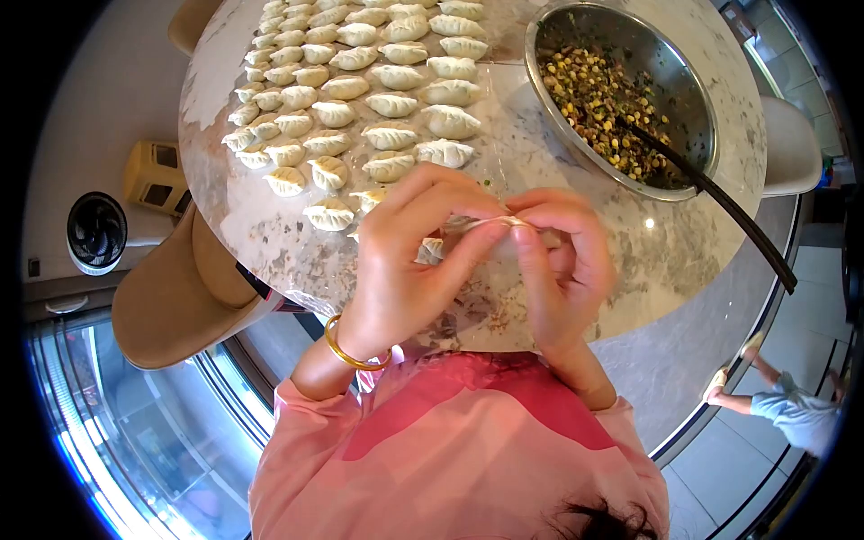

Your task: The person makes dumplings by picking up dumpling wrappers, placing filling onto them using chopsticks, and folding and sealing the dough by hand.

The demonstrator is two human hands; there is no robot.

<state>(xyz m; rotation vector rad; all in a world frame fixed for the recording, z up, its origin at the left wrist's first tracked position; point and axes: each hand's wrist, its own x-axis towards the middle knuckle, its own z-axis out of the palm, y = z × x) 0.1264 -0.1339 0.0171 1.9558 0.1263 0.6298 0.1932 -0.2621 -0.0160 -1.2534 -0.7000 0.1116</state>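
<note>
Both hands meet above the near part of the marble table. My left hand (418,256), with a gold bracelet at its wrist, pinches one side of a small pale piece of dough (507,221). My right hand (565,261) pinches the other side, thumb and fingers pressed together. The fingers cover most of the dough, so its filling cannot be made out. Beyond my left hand lie rows of pleated dumplings (391,104), and a few of the nearest are partly hidden by that hand.
A metal bowl (693,94) of chopped filling stands at the right of the marble table (657,261), with dark chopsticks (733,211) over its rim. A brown chair (171,315) and a fan (97,232) are at left. Another person (792,409) is at far right.
</note>
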